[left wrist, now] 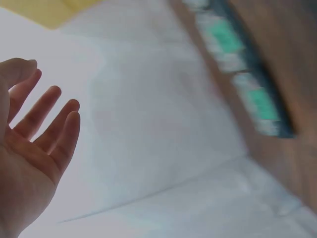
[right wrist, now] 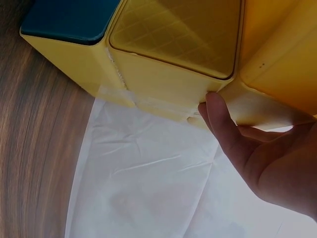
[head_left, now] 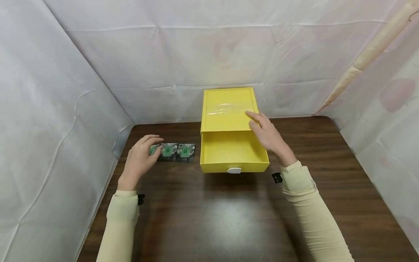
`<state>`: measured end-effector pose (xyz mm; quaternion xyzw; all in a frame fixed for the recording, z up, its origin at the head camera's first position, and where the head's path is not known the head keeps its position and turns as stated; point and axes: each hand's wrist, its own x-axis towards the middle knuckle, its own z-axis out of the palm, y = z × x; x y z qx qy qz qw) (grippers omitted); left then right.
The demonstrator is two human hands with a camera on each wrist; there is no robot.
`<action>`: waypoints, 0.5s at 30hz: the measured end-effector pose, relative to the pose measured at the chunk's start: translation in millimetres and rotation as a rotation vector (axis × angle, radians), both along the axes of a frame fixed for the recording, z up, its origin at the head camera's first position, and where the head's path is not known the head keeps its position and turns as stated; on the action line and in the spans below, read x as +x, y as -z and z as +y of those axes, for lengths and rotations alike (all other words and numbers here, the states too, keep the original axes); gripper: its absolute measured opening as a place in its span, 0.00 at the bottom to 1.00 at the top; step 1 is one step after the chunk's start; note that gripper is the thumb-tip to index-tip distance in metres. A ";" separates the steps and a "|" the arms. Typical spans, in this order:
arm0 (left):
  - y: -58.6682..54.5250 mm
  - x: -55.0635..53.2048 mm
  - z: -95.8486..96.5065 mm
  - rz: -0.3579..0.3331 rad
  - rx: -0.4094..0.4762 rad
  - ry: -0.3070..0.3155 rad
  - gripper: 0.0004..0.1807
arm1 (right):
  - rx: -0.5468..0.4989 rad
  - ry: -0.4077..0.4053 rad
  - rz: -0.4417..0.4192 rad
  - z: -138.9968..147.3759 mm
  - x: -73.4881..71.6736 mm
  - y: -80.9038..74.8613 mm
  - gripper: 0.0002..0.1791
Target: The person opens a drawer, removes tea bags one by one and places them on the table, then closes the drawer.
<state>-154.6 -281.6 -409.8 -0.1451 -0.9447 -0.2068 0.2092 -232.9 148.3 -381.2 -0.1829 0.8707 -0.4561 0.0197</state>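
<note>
Yellow box [head_left: 229, 111] near surface's [head_left: 183, 211] back edge touched by loosely extended, ungripping right hand [head_left: 266, 134]; could be skewed by uneven push. Packets [head_left: 185, 152] toward back-left corner could be scattered if brushed by half-spread, empty left hand [head_left: 140, 157].

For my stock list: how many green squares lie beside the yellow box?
3, in a row left of the yellow box: the nearest square, middle square and far square. The left hand partly hides the last from the head camera; no more seem hidden.
</note>
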 end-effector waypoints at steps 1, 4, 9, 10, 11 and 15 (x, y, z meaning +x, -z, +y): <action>-8.2 5.1 5.4 0.033 -0.005 0.010 0.14 | 0.001 0.003 -0.001 -0.2 -0.2 -0.5 0.28; -26.7 20.4 17.5 0.099 -0.020 0.036 0.13 | 0.001 0.006 -0.002 -0.7 -0.6 -0.8 0.29; -43.6 48.9 29.7 0.164 -0.023 0.089 0.12 | 0.002 -0.003 -0.005 -2.9 -1.5 0.3 0.29; -46.3 54.9 32.4 0.175 -0.024 0.104 0.12 | 0.002 -0.004 -0.006 -3.5 -1.6 0.3 0.29; -48.7 60.6 35.3 0.192 -0.022 0.120 0.11 | 0.003 -0.006 -0.006 -4.0 -1.9 0.4 0.29; -58.3 85.2 50.5 0.246 0.006 0.179 0.10 | 0.006 -0.013 -0.007 -5.5 -1.5 -0.8 0.30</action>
